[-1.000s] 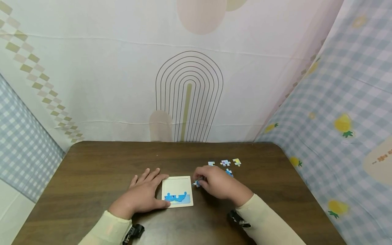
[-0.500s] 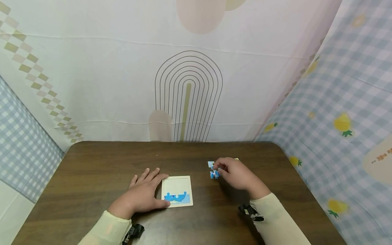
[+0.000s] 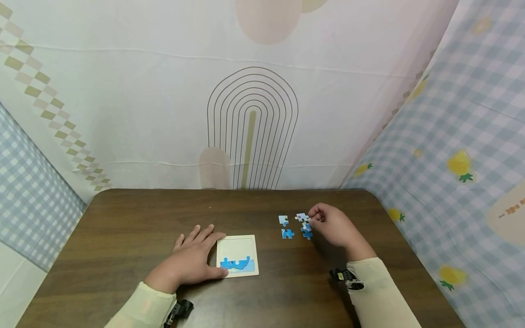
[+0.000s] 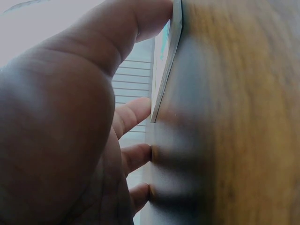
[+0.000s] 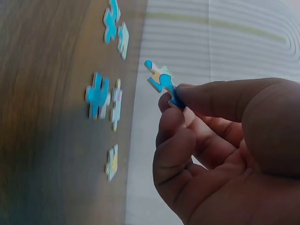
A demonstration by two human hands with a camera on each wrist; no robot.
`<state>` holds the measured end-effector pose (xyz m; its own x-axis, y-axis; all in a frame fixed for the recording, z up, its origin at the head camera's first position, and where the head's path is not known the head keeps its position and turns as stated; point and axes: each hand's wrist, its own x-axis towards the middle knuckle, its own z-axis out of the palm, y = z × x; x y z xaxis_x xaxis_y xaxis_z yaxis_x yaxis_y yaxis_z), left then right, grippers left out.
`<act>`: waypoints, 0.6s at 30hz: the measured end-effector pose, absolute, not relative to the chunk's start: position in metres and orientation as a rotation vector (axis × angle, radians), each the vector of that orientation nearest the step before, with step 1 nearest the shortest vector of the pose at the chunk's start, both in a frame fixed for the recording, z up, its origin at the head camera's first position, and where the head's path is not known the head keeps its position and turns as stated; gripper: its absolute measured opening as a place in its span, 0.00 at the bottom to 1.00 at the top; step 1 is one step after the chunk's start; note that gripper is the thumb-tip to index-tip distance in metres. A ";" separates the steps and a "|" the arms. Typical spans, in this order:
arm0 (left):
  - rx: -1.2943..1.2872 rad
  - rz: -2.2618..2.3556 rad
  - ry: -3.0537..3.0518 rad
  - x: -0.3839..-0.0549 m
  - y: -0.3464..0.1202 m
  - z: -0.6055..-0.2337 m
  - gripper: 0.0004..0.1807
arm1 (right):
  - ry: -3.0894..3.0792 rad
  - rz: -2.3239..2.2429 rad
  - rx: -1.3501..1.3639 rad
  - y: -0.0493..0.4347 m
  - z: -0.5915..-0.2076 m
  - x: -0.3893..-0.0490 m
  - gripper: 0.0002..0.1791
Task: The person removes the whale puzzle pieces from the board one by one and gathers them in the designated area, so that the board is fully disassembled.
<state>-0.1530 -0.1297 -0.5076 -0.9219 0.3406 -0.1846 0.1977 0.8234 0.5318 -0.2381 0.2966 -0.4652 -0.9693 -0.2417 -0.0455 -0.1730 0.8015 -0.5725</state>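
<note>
A square tray of pale, wood-like material with a thin raised rim is set on the dark, wood-grained bench, its near part filled by smooth blue fitted pieces, its far base exposed. The tray's left side is touched by the left grip, fingers spread and unclenched, thumb laid on the near corner. A knobbed, blue-printed puzzle piece is pinched between thumb and fingers by the right grip, raised above the bench. Near it, two blue pieces, two pale pieces and a yellow-printed piece are laid flat, notched and tabbed. Since half a second ago, the right grip has been carried further right; the yellow-printed piece is now hidden from the head view, while tray and left grip are unmoved. The bench's rounded far edge is met by a white fabric backdrop. The tray and loose pieces are separated by a strip of wood grain; a broader stretch is left beyond the left grip.
</note>
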 end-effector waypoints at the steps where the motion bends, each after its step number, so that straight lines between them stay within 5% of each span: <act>1: 0.414 0.756 2.735 -0.153 -0.130 -0.508 0.56 | 2.871 -0.908 -0.304 0.300 -0.466 -0.239 0.09; 18: 0.418 0.763 2.741 -0.152 -0.130 -0.506 0.56 | 2.792 -1.044 0.006 0.338 -0.480 -0.237 0.12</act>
<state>-0.1522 -0.1296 -0.5060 -0.9234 0.3417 -0.1750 0.2022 0.8203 0.5350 -0.2367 0.3383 -0.4801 -0.9871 -0.0525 -0.1510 0.0594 0.7565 -0.6513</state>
